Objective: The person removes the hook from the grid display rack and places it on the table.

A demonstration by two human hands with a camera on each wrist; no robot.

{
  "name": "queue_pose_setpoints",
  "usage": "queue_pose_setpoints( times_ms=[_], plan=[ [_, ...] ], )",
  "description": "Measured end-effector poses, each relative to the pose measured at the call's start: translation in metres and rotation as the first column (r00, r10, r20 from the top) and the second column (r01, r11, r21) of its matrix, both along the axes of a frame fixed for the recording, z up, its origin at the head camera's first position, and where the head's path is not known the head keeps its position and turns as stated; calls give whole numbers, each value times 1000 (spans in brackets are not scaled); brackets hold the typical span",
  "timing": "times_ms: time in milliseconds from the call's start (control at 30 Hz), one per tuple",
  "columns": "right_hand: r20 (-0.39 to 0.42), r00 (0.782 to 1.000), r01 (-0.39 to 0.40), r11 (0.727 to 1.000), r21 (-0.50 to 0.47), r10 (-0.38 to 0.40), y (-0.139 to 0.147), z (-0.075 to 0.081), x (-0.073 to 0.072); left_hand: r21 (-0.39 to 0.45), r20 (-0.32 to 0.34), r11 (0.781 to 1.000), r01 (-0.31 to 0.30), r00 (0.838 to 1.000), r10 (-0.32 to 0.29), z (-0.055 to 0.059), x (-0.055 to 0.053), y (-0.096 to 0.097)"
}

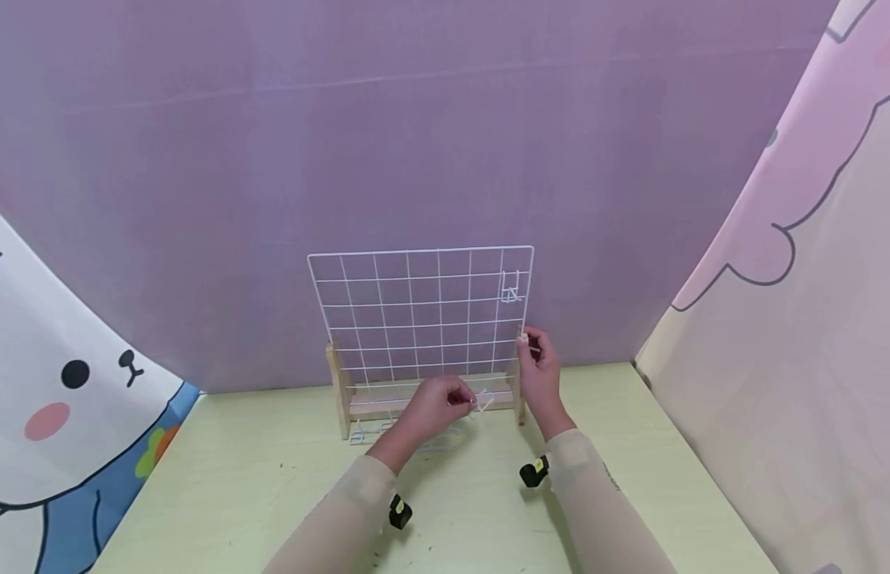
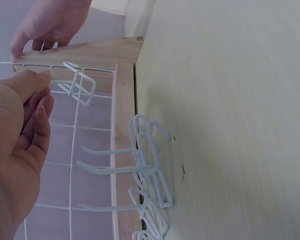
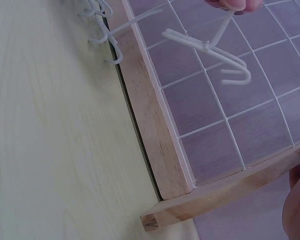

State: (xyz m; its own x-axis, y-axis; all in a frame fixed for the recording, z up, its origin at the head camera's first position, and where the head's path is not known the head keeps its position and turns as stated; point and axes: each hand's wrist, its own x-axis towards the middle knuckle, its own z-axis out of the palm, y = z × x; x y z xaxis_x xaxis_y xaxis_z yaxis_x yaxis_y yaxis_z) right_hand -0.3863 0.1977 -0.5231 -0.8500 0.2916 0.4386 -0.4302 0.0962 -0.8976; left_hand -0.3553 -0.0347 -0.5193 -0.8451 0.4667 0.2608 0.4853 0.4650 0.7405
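Note:
My left hand (image 1: 436, 408) pinches the straight prong of a white wire hook (image 2: 81, 86) between thumb and fingertips, in front of the grid's lower right part. In the right wrist view the same hook (image 3: 207, 46) hangs apart from the wires, its bent ends pointing away from the fingers. A white wire grid (image 1: 410, 303) stands upright in a wooden stand (image 1: 337, 391). At its right side my right hand (image 1: 542, 381) grips the edge near the top of the wooden side piece, thumb in front. Another white hook (image 1: 511, 288) hangs on the grid's upper right.
Several white hooks (image 2: 152, 170) lie in a row on the pale table (image 1: 272, 494), along the front of the stand's base bar (image 3: 147, 100). Behind the grid hangs a purple backdrop (image 1: 416, 159). Cartoon-printed cloths flank the table left and right.

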Motion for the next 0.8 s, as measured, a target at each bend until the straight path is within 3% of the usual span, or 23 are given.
queue_pose_setpoints(
  times_ms=[333,667,800],
  plan=[
    [-36,999,-2,1000,1,2,0,0,1,-24,-8,1000,14,1000,-14,-3,2,1],
    [-9,1000,-1,1000,-18,1,-1,0,-2,-66,-17,998,3,1000,-4,-10,1,2],
    [0,1000,-13,1000,-29,13,-3,7,4,-80,-23,997,-6,1000,5,-13,0,3]
  ],
)
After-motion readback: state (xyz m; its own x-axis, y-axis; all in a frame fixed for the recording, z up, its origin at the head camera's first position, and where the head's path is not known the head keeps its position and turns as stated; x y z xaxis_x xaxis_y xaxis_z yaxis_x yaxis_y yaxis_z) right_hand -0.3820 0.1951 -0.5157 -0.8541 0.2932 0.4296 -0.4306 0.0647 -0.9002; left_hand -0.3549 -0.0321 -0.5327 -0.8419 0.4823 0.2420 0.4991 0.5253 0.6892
